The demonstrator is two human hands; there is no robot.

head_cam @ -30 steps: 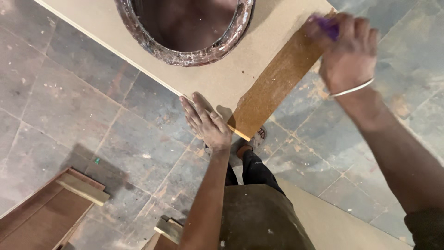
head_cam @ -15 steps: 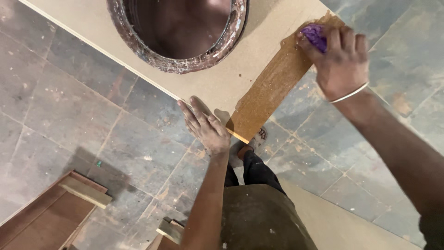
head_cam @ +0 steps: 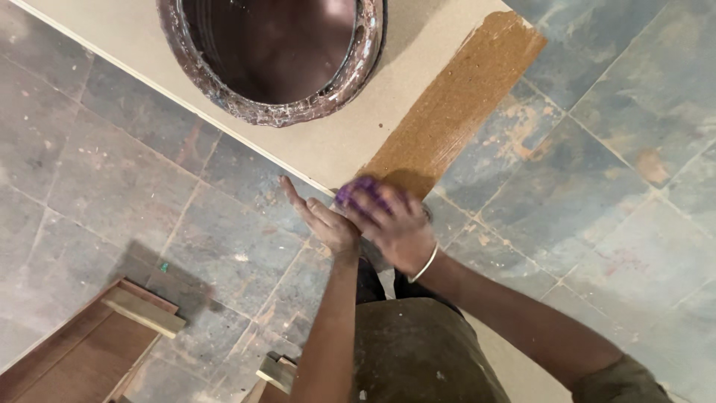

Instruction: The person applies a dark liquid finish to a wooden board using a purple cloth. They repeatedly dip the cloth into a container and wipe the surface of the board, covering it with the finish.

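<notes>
so the right hand [head_cam: 395,227] is bunched around a purple cloth [head_cam: 358,192], fingers curled tight over it, pressing it down at the near end of the brown stained strip [head_cam: 462,97] on the pale board [head_cam: 313,142]. left hand [head_cam: 321,220] is flat and open, fingers together, holding nothing, just braced against the board's near edge right beside the cloth hand. looks to me like the staining step, with the wipe at the bottom of a stroke along that strip. only that one band is brown, the rest of the board is bare pale, so i'd say it's early days. next stroke probably wants the cloth run along the strip with even pressure, overlapping the edge of the wet band so no line shows. the crusty round bucket [head_cam: 272,60] of dark stuff sits on the board a bit further up, near enough for a re-dip. some wooden frame pieces [head_cam: 89,343] lie on the stone tile floor [head_cam: 597,186] off to the left.
</notes>
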